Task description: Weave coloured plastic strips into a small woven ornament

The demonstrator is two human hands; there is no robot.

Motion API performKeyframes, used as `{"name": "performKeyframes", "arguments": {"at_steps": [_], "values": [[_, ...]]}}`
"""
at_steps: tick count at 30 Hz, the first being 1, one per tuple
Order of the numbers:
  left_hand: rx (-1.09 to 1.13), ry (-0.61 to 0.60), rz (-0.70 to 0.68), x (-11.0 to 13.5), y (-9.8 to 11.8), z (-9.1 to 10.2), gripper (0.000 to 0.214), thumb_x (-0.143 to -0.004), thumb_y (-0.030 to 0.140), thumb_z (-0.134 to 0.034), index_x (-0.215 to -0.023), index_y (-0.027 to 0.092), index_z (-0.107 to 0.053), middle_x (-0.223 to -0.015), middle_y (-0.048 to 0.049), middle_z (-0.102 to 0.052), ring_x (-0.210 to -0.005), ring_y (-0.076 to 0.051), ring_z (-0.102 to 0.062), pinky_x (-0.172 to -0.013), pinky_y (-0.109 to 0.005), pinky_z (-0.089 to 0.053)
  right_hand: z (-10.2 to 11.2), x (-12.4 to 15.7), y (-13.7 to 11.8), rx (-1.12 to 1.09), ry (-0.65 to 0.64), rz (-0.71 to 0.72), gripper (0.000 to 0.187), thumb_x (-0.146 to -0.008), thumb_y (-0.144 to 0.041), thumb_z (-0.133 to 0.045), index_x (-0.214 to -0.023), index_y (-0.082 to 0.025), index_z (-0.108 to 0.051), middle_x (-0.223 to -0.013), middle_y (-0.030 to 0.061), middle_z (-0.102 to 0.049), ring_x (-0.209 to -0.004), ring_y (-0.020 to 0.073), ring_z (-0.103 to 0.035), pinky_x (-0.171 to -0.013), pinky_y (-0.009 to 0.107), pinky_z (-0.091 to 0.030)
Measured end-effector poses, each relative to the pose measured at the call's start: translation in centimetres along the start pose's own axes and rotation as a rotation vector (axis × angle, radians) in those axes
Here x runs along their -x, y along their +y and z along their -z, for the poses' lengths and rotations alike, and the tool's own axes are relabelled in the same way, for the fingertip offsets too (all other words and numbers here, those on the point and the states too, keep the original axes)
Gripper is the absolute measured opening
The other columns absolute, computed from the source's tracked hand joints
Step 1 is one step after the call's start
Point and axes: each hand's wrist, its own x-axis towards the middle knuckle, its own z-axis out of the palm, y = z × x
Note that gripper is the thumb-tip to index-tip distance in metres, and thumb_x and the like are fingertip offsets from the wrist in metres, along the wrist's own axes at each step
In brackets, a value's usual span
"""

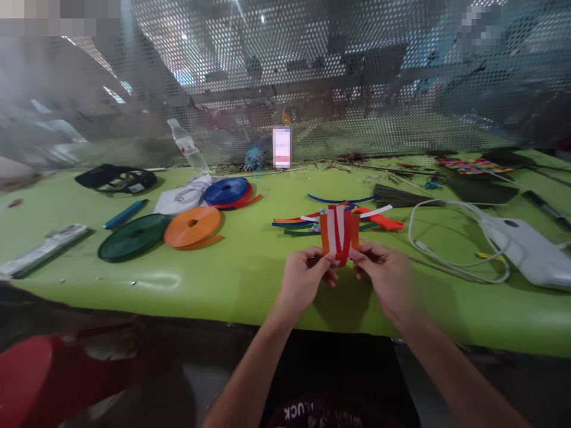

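Both my hands hold up a small bundle of orange, white and red strips (339,232) above the near edge of the green table (250,273). My left hand (306,276) pinches the bundle's lower left. My right hand (383,273) pinches its lower right. The strips stand upright between my fingers. Behind the bundle, loose strips (339,217) in blue, orange, green, white and red lie fanned out on the table.
Rolls of tape lie at the left: orange (193,227), dark green (132,236), blue over red (227,191). A white device with a looped cable (517,241) sits right. A blue pen (125,214), a black object (116,177) and a perforated metal screen (312,77) stand behind.
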Motion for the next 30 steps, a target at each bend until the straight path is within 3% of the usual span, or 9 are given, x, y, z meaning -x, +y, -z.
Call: {"name": "performKeyframes", "arguments": {"at_steps": [9,25,30], "values": [[0.046,0.02,-0.032,-0.1,-0.1,0.1,0.025,-0.084,0.036,-0.079,-0.084,0.012,-0.073,-0.071,-0.0041,-0.07,-0.054,-0.012,-0.066,-0.05,-0.024,-0.059,0.1,-0.2,-0.2,-0.056,-0.004,-0.07,0.022,-0.064,-0.043,-0.093,-0.076,-0.028,-0.082,-0.072,0.0028,-0.072,-0.057,0.0144,-0.05,-0.055,0.032,-0.041],[0.029,0.086,-0.047,-0.5,-0.2,0.5,0.018,-0.082,0.029,-0.079,-0.089,0.012,-0.078,-0.074,-0.0056,-0.075,-0.064,-0.012,-0.067,-0.067,-0.025,-0.06,-0.3,-0.1,-0.8,0.012,-0.084,-0.16,0.012,-0.067,-0.032,-0.083,-0.072,-0.022,-0.076,-0.07,0.0051,-0.072,-0.059,0.0172,-0.061,-0.051,0.03,-0.045],[0.001,0.094,-0.014,-1.0,-0.5,1.1,0.019,-0.08,0.024,-0.08,-0.092,0.011,-0.077,-0.077,-0.0069,-0.077,-0.067,-0.015,-0.07,-0.069,-0.029,-0.062,-0.3,-0.4,-1.2,0.086,-0.095,-0.192,0.011,-0.069,-0.029,-0.084,-0.07,-0.021,-0.077,-0.063,0.0041,-0.07,-0.052,0.0158,-0.057,-0.051,0.031,-0.045]]}}
